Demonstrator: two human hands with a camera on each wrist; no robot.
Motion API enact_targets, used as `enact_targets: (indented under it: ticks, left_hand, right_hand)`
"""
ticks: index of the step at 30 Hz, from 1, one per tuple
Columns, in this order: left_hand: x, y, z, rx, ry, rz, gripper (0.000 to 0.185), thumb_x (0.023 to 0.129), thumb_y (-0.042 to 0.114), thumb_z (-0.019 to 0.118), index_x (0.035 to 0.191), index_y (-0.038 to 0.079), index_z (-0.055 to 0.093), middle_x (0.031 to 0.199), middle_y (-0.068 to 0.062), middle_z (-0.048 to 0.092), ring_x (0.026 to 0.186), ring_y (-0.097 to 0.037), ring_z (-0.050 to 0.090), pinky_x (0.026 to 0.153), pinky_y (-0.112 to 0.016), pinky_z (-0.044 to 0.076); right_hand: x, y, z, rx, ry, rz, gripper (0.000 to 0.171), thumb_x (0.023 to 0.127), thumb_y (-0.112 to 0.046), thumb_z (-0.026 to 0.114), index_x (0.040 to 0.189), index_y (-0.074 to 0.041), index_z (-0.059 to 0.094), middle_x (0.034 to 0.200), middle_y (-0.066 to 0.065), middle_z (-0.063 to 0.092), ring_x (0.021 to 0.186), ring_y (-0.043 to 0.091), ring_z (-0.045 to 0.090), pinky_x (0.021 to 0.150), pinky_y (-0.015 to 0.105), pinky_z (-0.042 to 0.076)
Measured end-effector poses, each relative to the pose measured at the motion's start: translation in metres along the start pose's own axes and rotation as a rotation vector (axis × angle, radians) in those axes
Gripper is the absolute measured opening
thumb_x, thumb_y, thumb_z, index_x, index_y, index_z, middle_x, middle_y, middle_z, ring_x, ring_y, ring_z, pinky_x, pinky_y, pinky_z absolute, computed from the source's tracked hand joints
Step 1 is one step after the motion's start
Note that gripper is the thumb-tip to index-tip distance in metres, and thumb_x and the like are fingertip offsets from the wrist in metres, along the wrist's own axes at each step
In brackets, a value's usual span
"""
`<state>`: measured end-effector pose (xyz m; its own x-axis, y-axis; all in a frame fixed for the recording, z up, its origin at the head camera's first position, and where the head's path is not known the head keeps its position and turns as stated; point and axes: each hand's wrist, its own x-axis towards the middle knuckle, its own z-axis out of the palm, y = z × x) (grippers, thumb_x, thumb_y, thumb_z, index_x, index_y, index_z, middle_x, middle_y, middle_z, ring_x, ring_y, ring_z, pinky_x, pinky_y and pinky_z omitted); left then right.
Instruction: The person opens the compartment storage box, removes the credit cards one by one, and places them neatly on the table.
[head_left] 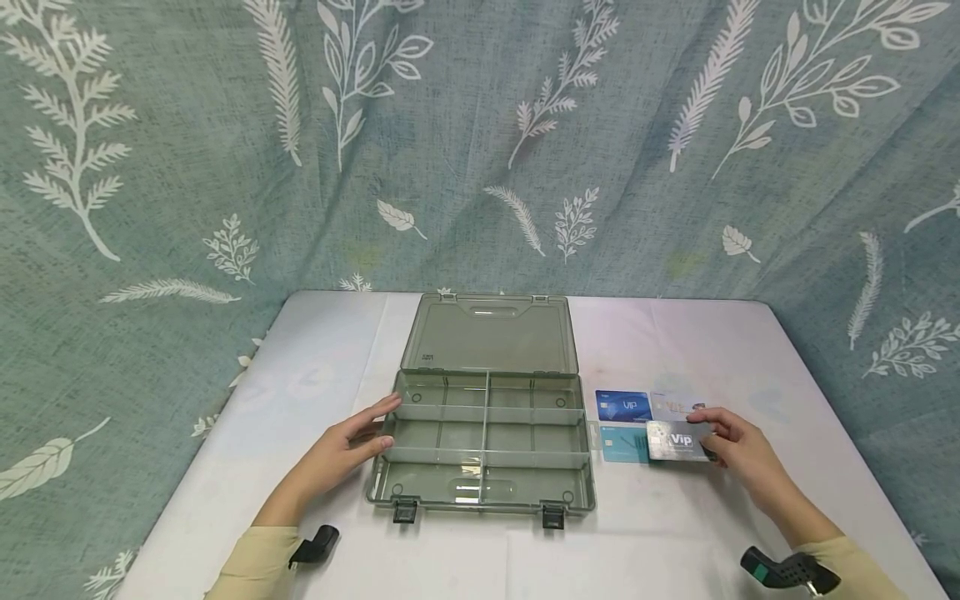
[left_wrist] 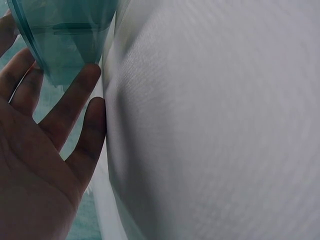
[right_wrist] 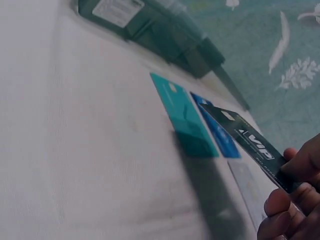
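My right hand (head_left: pixel 742 457) pinches a dark grey Vip card (head_left: pixel 675 440) by its right end. The right wrist view shows this card (right_wrist: pixel 245 140) lifted off the table, its shadow falling below it. Under and beside it lie a teal card (head_left: pixel 622 444), a blue VIP card (head_left: pixel 622 406) and a pale silver card (head_left: pixel 671 403), partly covered. My left hand (head_left: pixel 341 450) rests with spread, fairly straight fingers against the left side of a translucent grey-green compartment box (head_left: pixel 483 433). In the left wrist view, its fingertips touch the wall of the box (left_wrist: pixel 75 45).
The box's lid (head_left: pixel 491 337) lies folded back behind it, and two dark latches (head_left: pixel 404 510) hang at its front edge. A white cloth covers the table (head_left: pixel 450 558). Behind stands a green leaf-patterned curtain (head_left: pixel 465 183).
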<state>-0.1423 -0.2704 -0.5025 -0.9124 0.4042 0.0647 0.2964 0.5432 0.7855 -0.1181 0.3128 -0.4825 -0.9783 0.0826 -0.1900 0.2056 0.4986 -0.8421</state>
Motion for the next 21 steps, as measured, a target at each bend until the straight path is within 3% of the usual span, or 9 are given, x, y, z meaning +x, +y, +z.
enact_targets:
  ticks: [5, 11, 14, 18, 21]
  left_hand:
    - [0.0, -0.001, 0.0, 0.004, 0.002, 0.004, 0.059, 0.102, 0.029, 0.065, 0.156, 0.023, 0.043, 0.165, 0.001, 0.033, 0.135, -0.038, 0.052, 0.11, -0.057, 0.043]
    - [0.0, -0.004, 0.001, 0.018, 0.006, 0.011, 0.059, 0.102, 0.03, 0.064, 0.157, 0.025, 0.043, 0.165, 0.002, 0.033, 0.136, -0.037, 0.051, 0.11, -0.056, 0.044]
    - [0.0, -0.005, 0.001, 0.02, 0.009, 0.007, 0.059, 0.102, 0.031, 0.064, 0.157, 0.023, 0.043, 0.165, 0.002, 0.033, 0.135, -0.037, 0.051, 0.11, -0.056, 0.044]
    - [0.0, -0.003, 0.001, 0.004, 0.004, 0.007, 0.06, 0.102, 0.03, 0.065, 0.156, 0.02, 0.043, 0.165, 0.001, 0.033, 0.136, -0.036, 0.051, 0.111, -0.056, 0.043]
    - [-0.001, -0.002, 0.0, -0.008, 0.002, 0.01, 0.059, 0.101, 0.028, 0.065, 0.156, 0.018, 0.044, 0.165, 0.0, 0.033, 0.136, -0.036, 0.051, 0.111, -0.055, 0.042]
  right_hand:
    - [0.004, 0.013, -0.005, -0.014, 0.002, 0.015, 0.035, 0.098, -0.001, 0.053, 0.132, 0.003, 0.057, 0.098, 0.011, 0.055, 0.079, 0.016, 0.047, 0.058, 0.028, 0.048]
    - [0.008, 0.023, -0.01, -0.019, -0.011, 0.048, 0.037, 0.098, -0.002, 0.053, 0.135, 0.004, 0.055, 0.092, 0.008, 0.049, 0.075, 0.017, 0.046, 0.056, 0.028, 0.046]
    - [0.011, 0.026, -0.011, -0.029, -0.012, 0.061, 0.038, 0.098, -0.003, 0.052, 0.135, 0.005, 0.055, 0.095, 0.009, 0.054, 0.075, 0.016, 0.049, 0.056, 0.028, 0.047]
    - [0.012, 0.028, -0.01, -0.109, 0.007, 0.054, 0.037, 0.096, -0.005, 0.053, 0.132, 0.003, 0.058, 0.105, 0.015, 0.057, 0.078, 0.019, 0.051, 0.054, 0.027, 0.047]
    - [0.011, 0.028, -0.008, -0.21, 0.031, 0.02, 0.035, 0.094, -0.007, 0.058, 0.128, 0.002, 0.061, 0.103, 0.016, 0.055, 0.08, 0.022, 0.049, 0.053, 0.027, 0.044]
